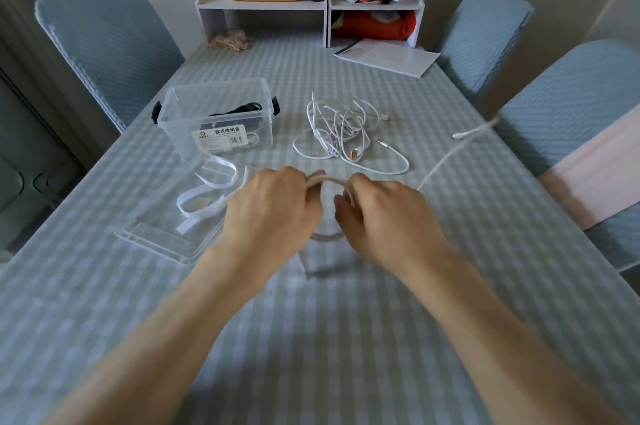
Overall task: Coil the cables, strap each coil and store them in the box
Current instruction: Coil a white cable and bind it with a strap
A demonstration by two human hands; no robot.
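Observation:
Both hands hold a white cable coil above the table's middle. My left hand grips the coil's left side, and my right hand grips its right side. The coil's loose tail runs right toward the table edge and ends in a plug. A tangle of white cables lies beyond my hands. The clear plastic box stands at the left with a black cable and a white cable inside. White straps lie in front of the box.
The clear box lid lies flat under the straps. Papers sit at the far right of the table, below a white shelf unit. Blue chairs stand on both sides of the checked tablecloth.

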